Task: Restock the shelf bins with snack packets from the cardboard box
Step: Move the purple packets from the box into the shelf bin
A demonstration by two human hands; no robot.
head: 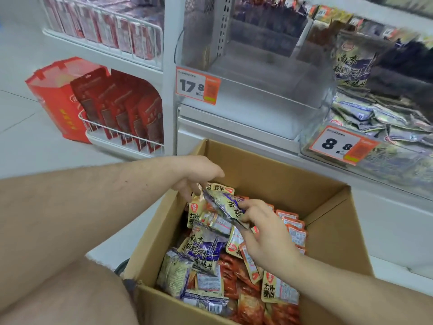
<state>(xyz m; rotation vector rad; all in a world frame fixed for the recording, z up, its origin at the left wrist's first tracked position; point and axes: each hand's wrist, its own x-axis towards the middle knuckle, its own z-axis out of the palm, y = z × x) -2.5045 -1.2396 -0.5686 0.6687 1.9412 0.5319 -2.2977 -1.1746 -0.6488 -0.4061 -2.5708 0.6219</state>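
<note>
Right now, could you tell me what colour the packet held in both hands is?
Purple and pale gold with dark lettering, the packet shows best in the head view.

1. This is a shop, on the sales floor beside white retail shelving.
2. An orange price tag reading 17.8 is clipped to the front of a clear shelf bin.
3. Right of that bin, a second tag reading 8.8 fronts a bin heaped with snack packets.
4. Left of the bin, wire-fronted shelves hold rows of identical red packs.
5. Below the bin stands an open cardboard box of packaged snacks.
</note>
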